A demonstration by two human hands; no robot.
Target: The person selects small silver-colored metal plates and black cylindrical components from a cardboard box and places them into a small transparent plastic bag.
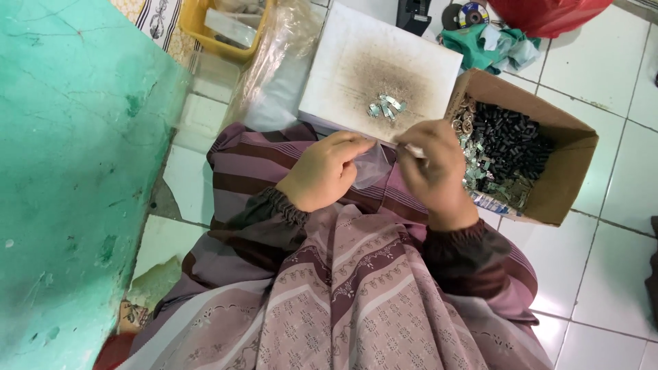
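Head cam looks straight down at someone sitting on a white tiled floor [610, 199], lap covered in striped mauve cloth [356, 288]. The left hand [325, 171] has its fingers curled shut around the mouth of a small clear plastic bag [373, 164], which sits right between both hands, just above the lap. The right hand [433, 171] is pinched narrow on something thin and pale at the bag's edge; can't really tell what it is, too small.

Just ahead sits a white block [356, 48] with a dusty grey patch and a little heap of shiny metal pieces [386, 106]. To the right, an open cardboard box [569, 185] holds dark cylindrical bits and more metal scraps.

If you ask me, the trick here is keeping the bag mouth held open and steady with the left fingers while the right feeds in slowly, staying low over the lap so anything dropped lands on cloth rather than skittering across tile.
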